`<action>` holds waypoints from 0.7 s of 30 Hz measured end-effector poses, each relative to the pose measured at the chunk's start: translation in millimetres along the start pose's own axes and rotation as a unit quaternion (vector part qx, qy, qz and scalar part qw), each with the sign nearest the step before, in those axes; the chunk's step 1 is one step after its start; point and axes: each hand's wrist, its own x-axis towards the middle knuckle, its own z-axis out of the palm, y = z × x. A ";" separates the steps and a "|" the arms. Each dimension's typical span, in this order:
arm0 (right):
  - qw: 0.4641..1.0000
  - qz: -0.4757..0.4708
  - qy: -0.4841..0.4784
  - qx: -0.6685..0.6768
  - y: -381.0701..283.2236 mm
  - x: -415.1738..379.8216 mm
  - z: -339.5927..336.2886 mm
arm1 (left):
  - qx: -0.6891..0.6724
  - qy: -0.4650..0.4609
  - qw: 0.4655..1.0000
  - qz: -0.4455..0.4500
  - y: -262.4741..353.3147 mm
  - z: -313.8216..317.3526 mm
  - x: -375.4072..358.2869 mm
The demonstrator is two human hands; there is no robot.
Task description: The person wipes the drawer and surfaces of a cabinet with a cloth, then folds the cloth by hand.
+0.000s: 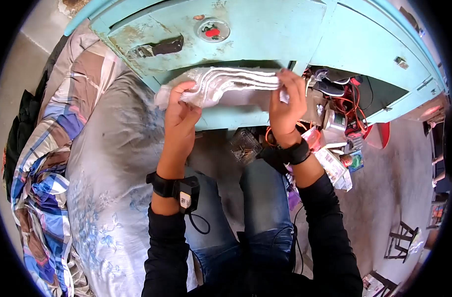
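A folded white cloth, its stacked layers showing along one edge, is stretched between my two hands in front of the turquoise cabinet. My left hand grips its left end, thumb and fingers pinched on the fabric. At the other end, my right hand has its fingers closed over the folds. Behind and below the cloth is an opening in the cabinet front, partly hidden by the fabric. Both wrists wear black straps, and a small box sits on the left one.
On the left is a bed with a grey floral sheet and a plaid blanket. Shoes, orange cables and boxes crowd the open compartment at right and spill downward. A clear container stands under the cabinet. A small stool stands farther right.
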 end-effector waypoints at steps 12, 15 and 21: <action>0.921 -0.157 -0.275 -0.227 56.9 -61.3 23.4 | 0.365 -0.047 0.928 0.064 -54.2 -49.9 22.8; 0.902 -0.203 -0.299 -0.235 54.4 -64.4 19.5 | 0.405 -0.065 0.911 0.037 -64.5 -47.5 11.4; 0.915 -0.227 -0.295 -0.155 20.8 -6.1 17.7 | 0.292 0.001 0.956 -0.012 -28.1 -47.4 22.1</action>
